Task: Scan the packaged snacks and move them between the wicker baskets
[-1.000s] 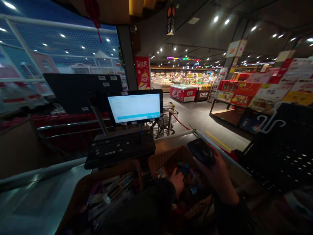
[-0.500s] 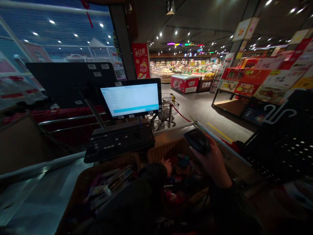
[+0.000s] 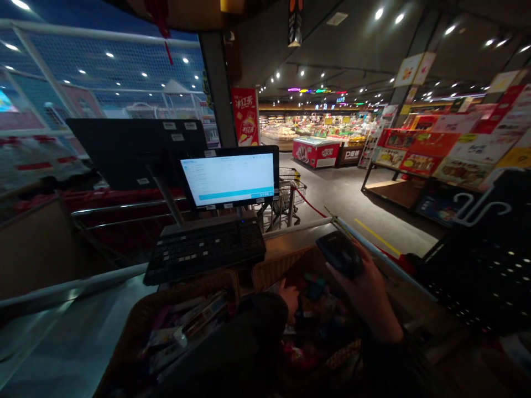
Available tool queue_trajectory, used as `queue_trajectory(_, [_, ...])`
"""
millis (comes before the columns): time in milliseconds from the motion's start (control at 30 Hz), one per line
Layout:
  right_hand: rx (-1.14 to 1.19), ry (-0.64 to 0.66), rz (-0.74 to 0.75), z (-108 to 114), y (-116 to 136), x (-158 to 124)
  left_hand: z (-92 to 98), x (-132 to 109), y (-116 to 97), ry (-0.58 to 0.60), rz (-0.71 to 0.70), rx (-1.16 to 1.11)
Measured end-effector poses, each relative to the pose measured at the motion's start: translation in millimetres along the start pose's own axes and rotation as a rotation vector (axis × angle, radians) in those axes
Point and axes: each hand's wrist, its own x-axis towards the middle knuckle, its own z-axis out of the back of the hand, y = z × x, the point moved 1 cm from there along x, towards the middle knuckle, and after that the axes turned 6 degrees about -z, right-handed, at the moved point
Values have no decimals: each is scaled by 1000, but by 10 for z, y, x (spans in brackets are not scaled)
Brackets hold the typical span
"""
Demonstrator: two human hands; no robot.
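My right hand (image 3: 376,296) is wrapped round a black handheld barcode scanner (image 3: 340,253), held above the right side of a wicker basket (image 3: 267,275). Inside that basket, my left hand (image 3: 290,298) reaches among small packaged goods (image 3: 315,286) with its thumb and a finger apart. Its lower fingers are dim and partly hidden, and I see nothing held in them. To the left, partly covered by my left sleeve, another wicker basket (image 3: 136,309) contains several slim packets (image 3: 203,318).
Behind the baskets stand a black keyboard (image 3: 203,246) and a lit monitor (image 3: 232,177), with a second screen (image 3: 133,149) turned away. A metal counter (image 3: 78,326) extends left. Shopping carts (image 3: 286,199) are beyond; a black perforated rack (image 3: 489,265) is at right.
The whole view has shifted slightly, so the surroundings sit lower and a little further right. My left hand has moved slightly deeper within the basket. The scanner remains in my right hand.
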Motion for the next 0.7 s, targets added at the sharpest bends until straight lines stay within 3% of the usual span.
queue_trajectory(167, [-14, 11, 24, -69, -25, -3, 221, -104, -55, -152, 35, -9])
queue_trajectory(333, [-11, 12, 50, -33, 41, -7, 765, -416, -120, -263, 112, 10])
queue_trajectory(500, [-21, -3, 91, 25, 205, -36, 1413, -1297, 59, -524, 275, 84])
queue_trajectory(600, [-7, 4, 166, -2, 384, -73, 1727, -1976, 162, -900, 412, 181])
queue_trajectory(700, [20, 49, 270, -56, 638, -144, 1907, -2503, 184, -1122, 499, 259])
